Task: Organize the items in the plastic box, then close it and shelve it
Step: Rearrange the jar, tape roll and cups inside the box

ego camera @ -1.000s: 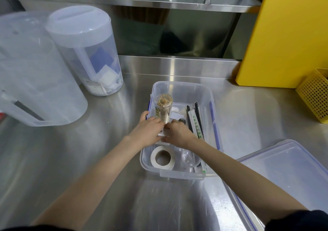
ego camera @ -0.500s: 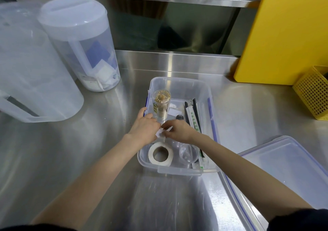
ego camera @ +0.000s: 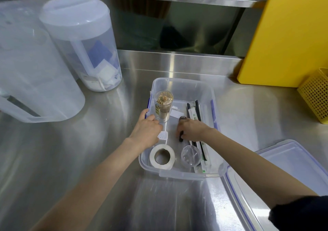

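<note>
Since the earlier frame, both hands have parted: the right hand [ego camera: 192, 130] has gone to the right and now closes on a dark plastic fork [ego camera: 181, 129], while the left hand [ego camera: 146, 130] pinches a small white paper tag [ego camera: 163, 135].

On the steel bench [ego camera: 85, 159], near its middle, stands the one clear rectangular plastic box [ego camera: 179, 173], open. Its one clear lid [ego camera: 292, 168] lies at the bench's right edge. Sorting looks about half done, I think; closing and shelving are left.

Inside I count one white tape roll [ego camera: 162, 157], one clear toothpick jar [ego camera: 163, 106], one small clear cup [ego camera: 190, 156], and some wrapped straws [ego camera: 197, 113], too overlapped to count.
</note>
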`<state>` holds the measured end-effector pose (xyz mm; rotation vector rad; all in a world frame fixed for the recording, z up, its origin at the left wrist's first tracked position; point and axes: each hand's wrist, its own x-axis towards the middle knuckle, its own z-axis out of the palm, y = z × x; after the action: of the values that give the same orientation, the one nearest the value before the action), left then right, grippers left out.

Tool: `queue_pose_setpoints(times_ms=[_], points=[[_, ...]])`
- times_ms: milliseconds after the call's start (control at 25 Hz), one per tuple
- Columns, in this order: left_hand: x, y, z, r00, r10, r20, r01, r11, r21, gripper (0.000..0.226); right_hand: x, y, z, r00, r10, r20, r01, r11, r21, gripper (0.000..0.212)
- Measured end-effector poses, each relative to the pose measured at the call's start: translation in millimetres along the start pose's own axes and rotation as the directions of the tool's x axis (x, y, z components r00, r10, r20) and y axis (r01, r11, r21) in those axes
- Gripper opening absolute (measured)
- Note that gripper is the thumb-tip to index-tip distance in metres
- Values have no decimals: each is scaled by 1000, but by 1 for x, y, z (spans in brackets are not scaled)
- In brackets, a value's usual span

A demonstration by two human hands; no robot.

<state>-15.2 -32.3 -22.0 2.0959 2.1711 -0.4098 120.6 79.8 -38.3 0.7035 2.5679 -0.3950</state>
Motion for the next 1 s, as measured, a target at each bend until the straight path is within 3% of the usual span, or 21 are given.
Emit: queue_pose_setpoints(times_ms=[200,320,440,600,800,1000], points=[[-1,1,0,1000,0,-16,0,1000,2,33,-9,13,-1,998,52,41,-42,978,-205,32],[-2,1,-1,1000,0,-13,0,1000,-4,33,-10,13,0,995,87,52,-74,971,-226,33],[-2,0,-4,1000,20,7,-20,999,-32,37,-9,7,-8,991,118,-64,-117,993,21,35],[0,-5,-12,997,-16,-77,-5,963,-268,41,1,-8,-31,939,180,-294,-49,914,402,57],[11,-17,-24,936,-190,-297,52,908,-415,46,17,-23,-54,903,195,-382,16,874,486,82],[30,-32,-30,949,-214,-231,108,911,-399,54,31,-24,-53,920,140,-367,45,891,451,79]])
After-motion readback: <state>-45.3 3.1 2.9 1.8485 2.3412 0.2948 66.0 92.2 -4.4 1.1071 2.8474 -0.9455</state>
